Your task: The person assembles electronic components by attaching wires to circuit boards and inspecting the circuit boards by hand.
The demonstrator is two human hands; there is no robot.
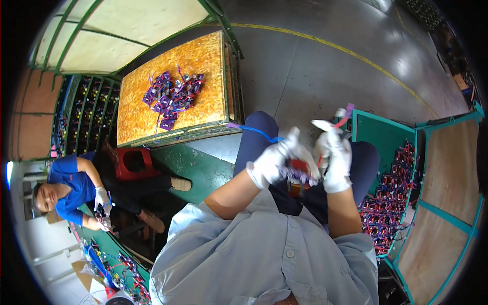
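Observation:
My left hand, in a white glove, is closed around a small wired part with purple and red showing, held over my lap. Its exact kind is partly hidden by my fingers. A blue wire with a frayed purple end sticks out leftward from that hand. My right hand, gloved too, is close beside it with fingers closed on a red wire; the wire's purple end rises past the fingertips.
Left ahead, a pile of purple wired parts lies on a yellow-topped bench. To my right stands a green bin holding many similar parts. A co-worker in blue sits at left near a red stool, holding a part.

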